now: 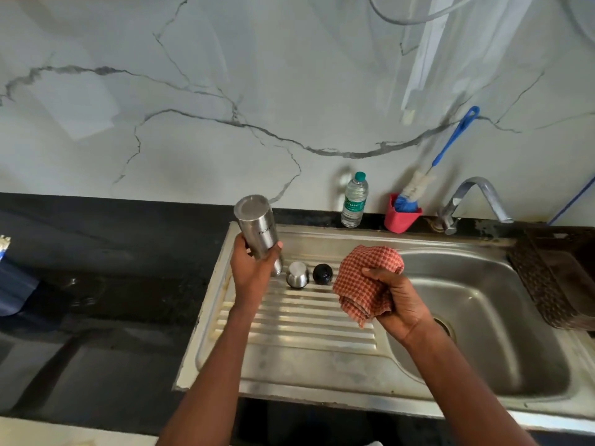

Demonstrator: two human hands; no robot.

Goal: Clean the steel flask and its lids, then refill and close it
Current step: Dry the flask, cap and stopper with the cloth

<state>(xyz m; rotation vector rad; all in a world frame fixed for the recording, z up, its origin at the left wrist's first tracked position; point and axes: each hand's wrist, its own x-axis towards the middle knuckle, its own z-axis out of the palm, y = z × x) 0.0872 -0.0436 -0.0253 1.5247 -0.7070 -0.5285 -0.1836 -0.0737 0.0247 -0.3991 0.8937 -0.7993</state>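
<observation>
On the black counter [96, 252], a steel sink [322, 358].

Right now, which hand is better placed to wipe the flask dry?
Right. The right hand already grips the checked cloth beside the steel flask, which the left hand holds upside down.

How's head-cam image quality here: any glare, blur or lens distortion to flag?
Head view: strong wide-angle bowing, the black counter edge and the steel sink rim curve. Glare streaks lie on the ribbed steel drainboard and sheen on the marble-look wall. The upturned steel flask in the left hand looks slightly soft; the red checked cloth in the right hand is sharp.
</observation>
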